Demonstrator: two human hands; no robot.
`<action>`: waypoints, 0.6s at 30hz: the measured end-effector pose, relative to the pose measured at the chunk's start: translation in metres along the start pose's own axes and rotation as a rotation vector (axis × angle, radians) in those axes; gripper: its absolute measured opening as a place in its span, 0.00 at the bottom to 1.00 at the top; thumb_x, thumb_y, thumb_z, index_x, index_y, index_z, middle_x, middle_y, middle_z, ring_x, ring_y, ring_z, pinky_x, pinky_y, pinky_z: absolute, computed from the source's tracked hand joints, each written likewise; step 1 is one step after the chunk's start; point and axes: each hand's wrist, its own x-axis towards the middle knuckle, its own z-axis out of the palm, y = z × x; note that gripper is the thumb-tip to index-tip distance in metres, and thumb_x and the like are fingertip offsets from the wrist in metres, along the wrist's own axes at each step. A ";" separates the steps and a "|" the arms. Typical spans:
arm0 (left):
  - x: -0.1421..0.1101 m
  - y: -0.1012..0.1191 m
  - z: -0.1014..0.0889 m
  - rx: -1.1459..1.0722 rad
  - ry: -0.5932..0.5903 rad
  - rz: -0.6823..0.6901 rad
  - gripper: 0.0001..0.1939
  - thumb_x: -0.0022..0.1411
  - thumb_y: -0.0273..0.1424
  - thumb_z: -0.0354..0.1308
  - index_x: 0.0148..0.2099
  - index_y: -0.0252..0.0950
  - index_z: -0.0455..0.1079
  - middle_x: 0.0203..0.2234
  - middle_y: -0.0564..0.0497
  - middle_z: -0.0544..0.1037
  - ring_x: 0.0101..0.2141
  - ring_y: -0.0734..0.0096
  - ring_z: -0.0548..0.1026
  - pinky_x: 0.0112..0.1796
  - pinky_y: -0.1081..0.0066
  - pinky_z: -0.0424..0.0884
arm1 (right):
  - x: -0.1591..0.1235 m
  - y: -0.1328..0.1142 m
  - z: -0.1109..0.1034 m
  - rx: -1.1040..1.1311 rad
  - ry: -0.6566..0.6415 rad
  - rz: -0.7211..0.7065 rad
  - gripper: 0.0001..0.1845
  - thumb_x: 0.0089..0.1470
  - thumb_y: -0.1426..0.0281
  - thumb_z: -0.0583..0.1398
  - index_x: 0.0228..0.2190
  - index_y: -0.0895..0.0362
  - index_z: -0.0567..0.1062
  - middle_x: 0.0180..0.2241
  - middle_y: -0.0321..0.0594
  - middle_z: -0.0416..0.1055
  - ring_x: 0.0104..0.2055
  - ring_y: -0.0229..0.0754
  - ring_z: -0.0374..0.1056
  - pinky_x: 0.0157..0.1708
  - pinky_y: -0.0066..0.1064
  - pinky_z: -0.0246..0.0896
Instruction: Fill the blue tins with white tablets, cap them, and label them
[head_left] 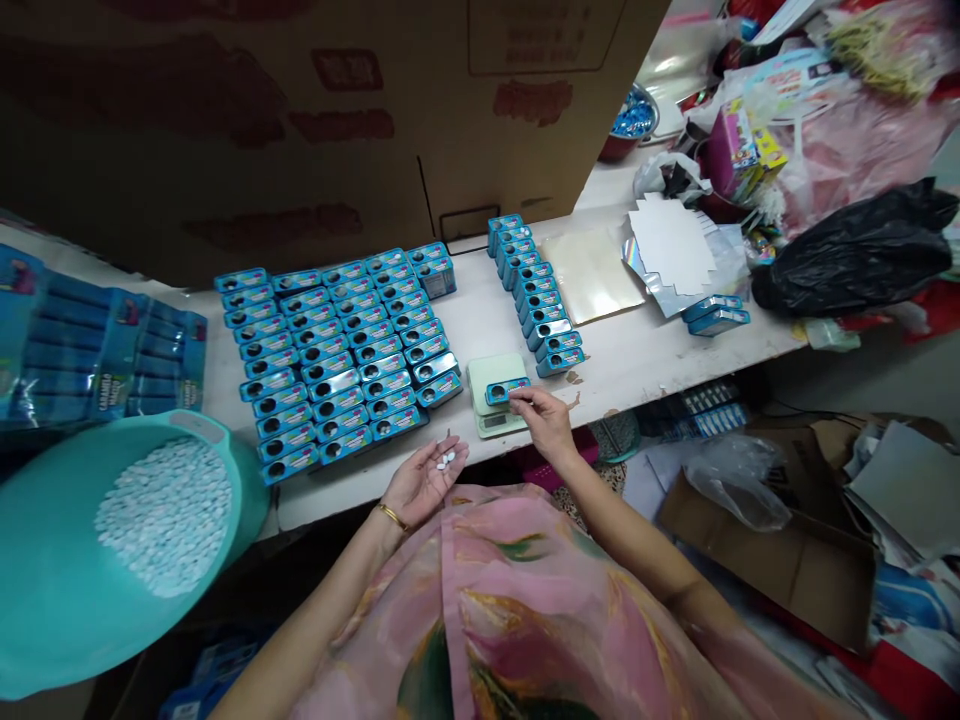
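My left hand (426, 478) is turned palm up near the table's front edge, with a few small white candies (447, 460) lying in the cupped palm. A small blue box (498, 392) with a dark round window lies on the pale green scale (486, 370). My right hand (547, 420) is at the right end of that box, thumb and fingertips pinched together over its edge. Whatever sits between those fingertips is too small to make out. Left of the scale stand several rows of similar blue boxes (345, 350), packed side by side.
A turquoise tub (247, 490) of pale candies stands at the left. One more row of blue boxes (540, 300) runs beyond the scale, beside clear plastic sheets (592, 275). A large cardboard carton (300, 130) walls off the back. Bags and a black plastic bag (847, 250) crowd the right.
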 end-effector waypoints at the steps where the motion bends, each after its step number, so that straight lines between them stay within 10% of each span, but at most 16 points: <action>1: 0.000 0.000 0.001 0.004 0.000 -0.006 0.15 0.60 0.27 0.44 0.45 0.24 0.65 0.32 0.38 0.75 0.35 0.65 0.74 0.35 0.71 0.73 | -0.001 -0.004 0.004 -0.024 -0.014 -0.035 0.06 0.47 0.71 0.57 0.28 0.54 0.74 0.30 0.36 0.70 0.32 0.36 0.66 0.34 0.29 0.62; 18: 0.010 0.008 0.007 0.006 -0.037 -0.019 0.14 0.58 0.27 0.46 0.43 0.24 0.66 0.33 0.38 0.74 0.37 0.65 0.74 0.36 0.70 0.72 | 0.022 0.013 -0.007 -0.490 -0.031 -0.248 0.12 0.51 0.71 0.53 0.38 0.54 0.71 0.40 0.43 0.69 0.45 0.42 0.62 0.47 0.37 0.56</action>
